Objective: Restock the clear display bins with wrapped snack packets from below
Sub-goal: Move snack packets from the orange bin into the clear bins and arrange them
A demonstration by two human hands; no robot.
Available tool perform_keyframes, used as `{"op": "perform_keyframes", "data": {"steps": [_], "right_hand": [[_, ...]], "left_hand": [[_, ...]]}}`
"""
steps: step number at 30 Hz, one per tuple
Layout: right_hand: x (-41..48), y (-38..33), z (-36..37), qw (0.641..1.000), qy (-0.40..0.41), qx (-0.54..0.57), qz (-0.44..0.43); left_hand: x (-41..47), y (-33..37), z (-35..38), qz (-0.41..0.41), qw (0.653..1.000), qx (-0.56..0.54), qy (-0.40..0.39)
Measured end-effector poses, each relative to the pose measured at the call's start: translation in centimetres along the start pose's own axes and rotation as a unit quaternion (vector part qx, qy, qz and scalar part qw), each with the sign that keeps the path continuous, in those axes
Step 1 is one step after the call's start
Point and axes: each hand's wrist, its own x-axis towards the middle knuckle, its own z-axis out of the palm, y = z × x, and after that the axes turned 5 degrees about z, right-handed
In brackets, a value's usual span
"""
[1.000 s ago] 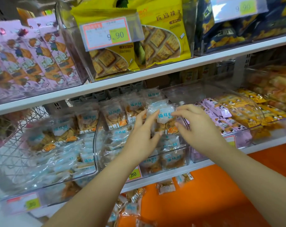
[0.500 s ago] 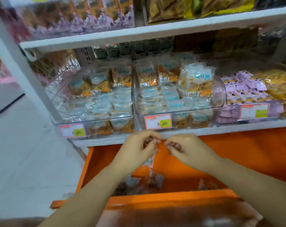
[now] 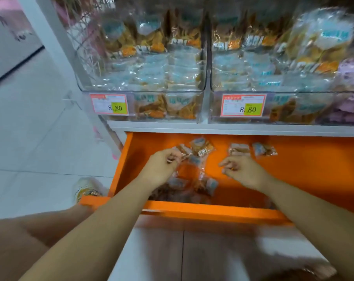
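Cellophane under your left fingers (image 3: 171, 159) now: they're curled down at the corner of a snack packet (image 3: 182, 152), though the blur won't let me say whether it's actually pinched. Your right fingers (image 3: 225, 167) hang loosely bent with nothing in them that I can see, just short of a second packet (image 3: 239, 149). So both have dropped, left hand (image 3: 161, 171) and right hand (image 3: 243, 173). A second ago they were up at the right bin (image 3: 283, 91) setting a packet on its pile, and now they're down inside the orange drawer (image 3: 303, 175). That delivery looks done, and I'd call this the next pick.

A few loose packets lie along the back of the drawer, and a darker heap (image 3: 192, 186) sits near the front, by your left wrist. Above the shelf edge (image 3: 232, 128), both bins show 8.80 price tags (image 3: 243, 107). The right one is heaped high, while the left bin (image 3: 143, 91) seems to have more room, so I'd send the next packets there
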Motion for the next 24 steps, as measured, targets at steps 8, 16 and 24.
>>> {"op": "perform_keyframes", "data": {"steps": [8, 16, 24], "right_hand": [[-3.4, -1.0, 0.3, 0.998, -0.026, 0.027, 0.046], [-3.8, -0.7, -0.1, 0.996, -0.047, 0.006, 0.07], [3.9, 0.5, 2.9, 0.975, -0.035, 0.117, 0.186]], "left_hand": [[-2.3, 0.4, 0.6, -0.02, 0.999, -0.038, -0.014], [-1.4, -0.7, -0.2, -0.085, 0.996, -0.013, -0.032], [5.1, -4.7, 2.1, -0.165, 0.982, 0.039, -0.081]]}}
